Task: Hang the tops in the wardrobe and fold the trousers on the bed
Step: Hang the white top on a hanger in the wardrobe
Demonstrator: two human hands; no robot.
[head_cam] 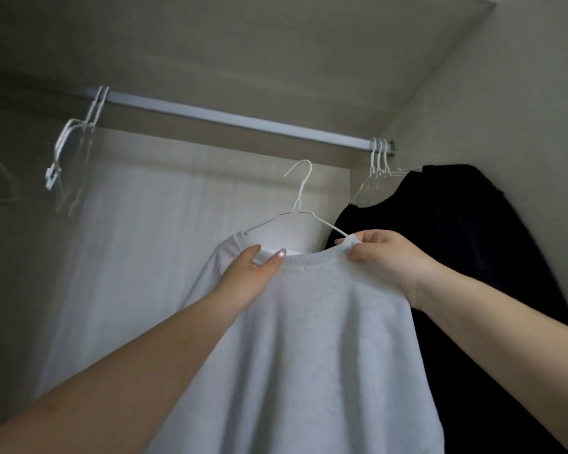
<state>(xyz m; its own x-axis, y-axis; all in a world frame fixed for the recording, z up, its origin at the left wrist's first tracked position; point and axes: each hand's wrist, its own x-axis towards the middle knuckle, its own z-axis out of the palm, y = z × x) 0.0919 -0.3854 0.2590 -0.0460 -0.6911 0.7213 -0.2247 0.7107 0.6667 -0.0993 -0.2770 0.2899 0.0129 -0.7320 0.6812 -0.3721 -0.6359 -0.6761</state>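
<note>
Both your hands are raised into the wardrobe, holding a white top (pixel 309 339) by its neckline. Your left hand (pixel 250 280) grips the collar on its own side, fingers tucked inside the neck opening and the thumb lying over the ribbed edge. Your right hand (pixel 387 260) pinches the collar's other side between thumb and curled fingers, right where one arm of a white wire hanger (pixel 297 208) enters the neck. The hanger sits partly inside the top, its hook rising between and above your hands, hanging free below the rail (pixel 227 116) and not touching it. The top drapes down from your hands and across your forearms.

Just beyond your right hand a black garment (pixel 456 240) hangs from a cluster of white hangers (pixel 379 158) at the rail's far end. Well away past your left hand, more bare white hangers (pixel 76 139) dangle from the rail, with a pale curtain-like cloth (pixel 138 240) behind them.
</note>
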